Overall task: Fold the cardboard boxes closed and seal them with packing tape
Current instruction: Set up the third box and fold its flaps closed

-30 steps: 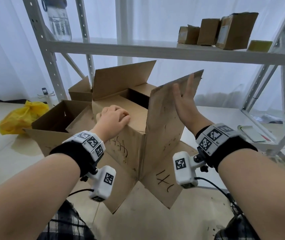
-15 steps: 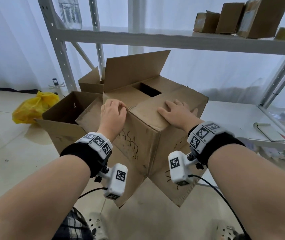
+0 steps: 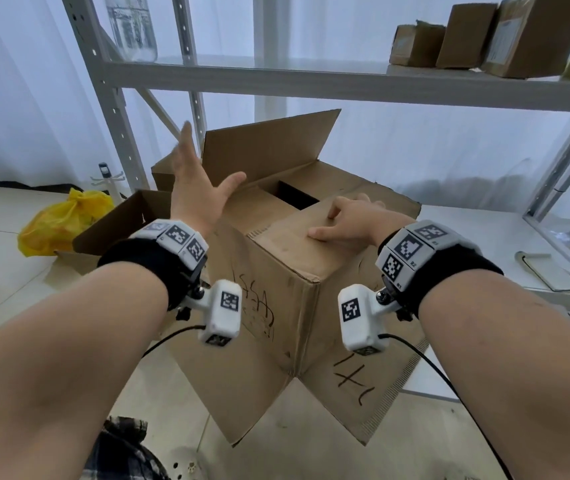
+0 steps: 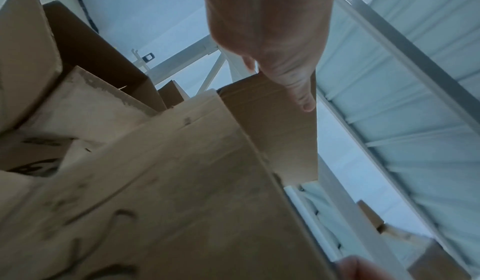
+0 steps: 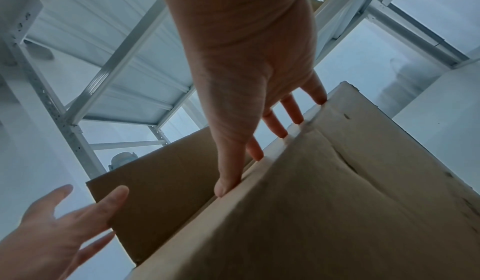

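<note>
1. Far left of the left hand, a yellow plastic bag lies on the floor; what it holds cannot be told.
2. Between that bag and the left hand's wrist stands an open cardboard box with its flaps out; its inside is in shadow and any contents cannot be made out.
3. The left hand is raised in the air with fingers straight and spread, thumb out to the right, holding nothing. Its fingertips are beside the left edge of the upright rear flap; whether they touch it cannot be told.
4. The large cardboard box sits right below and between the two hands, a corner turned toward the person, black scribbles on its side walls. A dark rectangular gap is open in its top, just beyond both hands; nothing can be seen inside.
5. The right hand lies palm down on the folded-down flap, fingers straight and pressing flat, gripping nothing. In the right wrist view the fingertips reach over the flap's far edge.
6. High to the right of the right hand, three small brown boxes stand closed on the metal shelf.
</note>
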Available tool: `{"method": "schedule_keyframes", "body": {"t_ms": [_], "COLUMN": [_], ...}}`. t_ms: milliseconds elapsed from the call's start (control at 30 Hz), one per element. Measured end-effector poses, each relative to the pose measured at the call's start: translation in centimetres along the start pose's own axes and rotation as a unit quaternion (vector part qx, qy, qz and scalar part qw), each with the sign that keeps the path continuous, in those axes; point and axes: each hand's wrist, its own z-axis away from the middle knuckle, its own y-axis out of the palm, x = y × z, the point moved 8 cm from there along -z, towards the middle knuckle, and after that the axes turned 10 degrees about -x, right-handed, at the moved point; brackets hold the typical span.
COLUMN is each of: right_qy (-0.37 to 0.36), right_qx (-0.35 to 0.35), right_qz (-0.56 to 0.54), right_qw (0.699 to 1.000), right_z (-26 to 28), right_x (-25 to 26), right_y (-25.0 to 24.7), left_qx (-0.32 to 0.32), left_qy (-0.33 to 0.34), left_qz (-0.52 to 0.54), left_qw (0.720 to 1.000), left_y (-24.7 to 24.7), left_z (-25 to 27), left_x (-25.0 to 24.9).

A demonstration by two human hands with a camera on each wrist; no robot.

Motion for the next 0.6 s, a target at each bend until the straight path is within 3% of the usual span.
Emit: {"method": "schedule_keyframes", "body": {"t_ms": [67,133,200,267,467,600], "right_qy": [0.0,-0.002,-0.004,-0.004,-0.014,-0.026], "right_qx": [-0.001,-0.006,-0.012,-0.016,-0.049,-0.152], "right_qz": [-0.006,-0.009,-0.011,-0.013,-0.035,-0.096], "right_qw": [1.0,1.0,1.0,1.0,0.998,0.983], "right_z": [-0.2,-0.3,-0.3,-0.3,-0.2,0.6], "right_x": [-0.1,-0.2,-0.5,-0.7,-1.2,-1.7], "right_y": [0.0,0.0,0.1,0.2,1.1,2.1], "left_qx": [0.018,0.05,0.078,0.107,0.248,0.305], "left_qy": [0.003,0.099,0.193,0.221,0.092,-0.014], "left_qz": [0.0,-0.073,-0.155,-0.205,-0.243,-0.253], "left_qw": [1.0,0.991,0.966,0.947,0.934,0.918], "left_y": [1.1,2.3,3.5,4.1,5.8,7.1], "left_z": [-0.9,-0.3,1.5,3.2,5.5,6.4], "left_x": [-0.4,-1.7,-2.5,-2.2,0.3,1.5]}}
